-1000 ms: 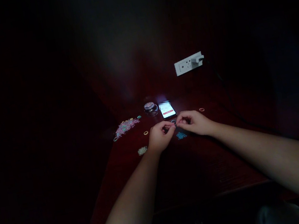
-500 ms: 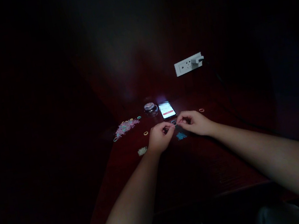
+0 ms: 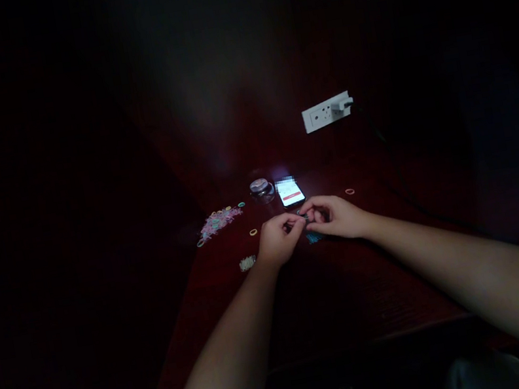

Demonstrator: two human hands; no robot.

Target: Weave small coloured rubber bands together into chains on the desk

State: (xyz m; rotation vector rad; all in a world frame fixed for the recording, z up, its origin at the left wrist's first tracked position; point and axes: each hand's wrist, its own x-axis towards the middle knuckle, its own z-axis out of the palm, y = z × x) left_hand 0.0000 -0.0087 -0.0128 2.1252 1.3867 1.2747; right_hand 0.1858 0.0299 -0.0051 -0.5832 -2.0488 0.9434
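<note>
My left hand is closed in a pinch above the table. Between its fingertips is a small thin rubber band, mostly hidden and hard to see in the dim light. My right hand meets it from the right, thumb and forefinger curved around the band beside the left fingertips. Under the right thumb lies a small cluster of blue rubber bands, partly covered. Left of my left wrist sits a cluster of pale yellow bands. One yellow band lies alone beyond it.
A heap of pink and mixed bands lies at the table's left. Behind my hands are a lidded clear jar and a lit phone. An orange-pink band lies to the right. A wall socket holds a plug with a dark cable.
My right hand's fingers have shifted and spread slightly, with the thumb lower, now partly covering the blue bands. A pale strand seen between the fingertips half a second ago is less visible. My left hand stays put.
</note>
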